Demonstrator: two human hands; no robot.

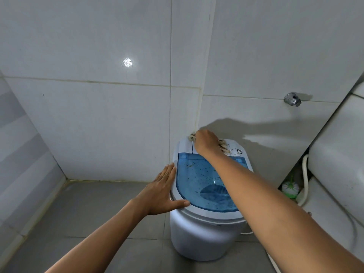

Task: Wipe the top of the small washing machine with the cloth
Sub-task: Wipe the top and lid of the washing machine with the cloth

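Small washing machine [204,229] is standing on the grey floor [82,217] in the tiled corner, near the wall [98,125], white body, blue see-through lid [199,180] on top. The lid is showing dark specks all over.

Right hand [206,143] is reaching across the lid to the far end of the top and pressing down on the cloth [224,147], fingers curled over it. The cloth (beige, crumpled) is lying on the white control panel [235,147] at the back of the machine, mostly hidden under the hand, with bits sticking out on both sides of it. A round knob [239,151] is sitting just right of the cloth on the same panel.

Left hand [162,191] is lying open and flat against the left rim of the machine, fingers straight and together, thumb spread along the near-left edge of the lid frame. It is holding nothing and is well apart from the cloth, which is at the opposite, far end of the top.

To the right, a white toilet tank [338,154] is partly showing, with a chrome wall valve [292,99] above the machine's right side.
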